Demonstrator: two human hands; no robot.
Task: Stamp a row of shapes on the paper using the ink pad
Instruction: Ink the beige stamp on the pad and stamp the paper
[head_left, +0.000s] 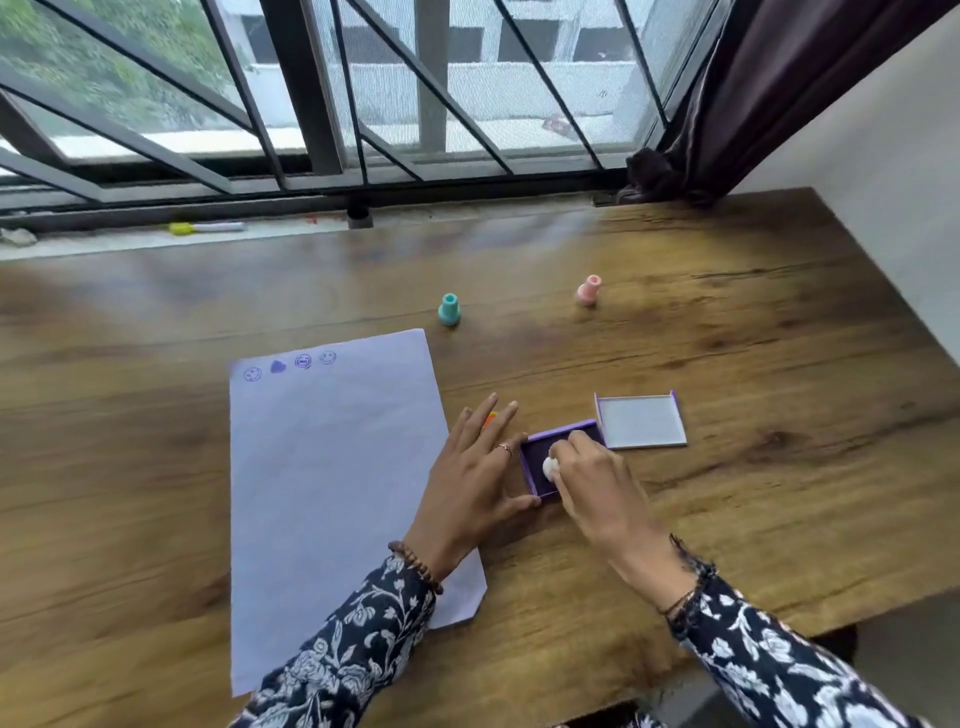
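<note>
The right hand is gripping a white stamp with curled fingers and is holding its face down on the dark surface of the purple ink pad, which is sitting on the wooden table just right of the paper. The left hand is lying with its fingers extended and relaxed, grasping nothing; its fingers are resting against the left edge of the ink pad and its thumb against the near left corner. The ink pad lid is lying open-side up, touching the far right side of the pad. Four purple stamped shapes are forming a row along the far edge of the paper. A teal stamp and a pink stamp are standing upright farther back on the table, well apart from each other
</note>
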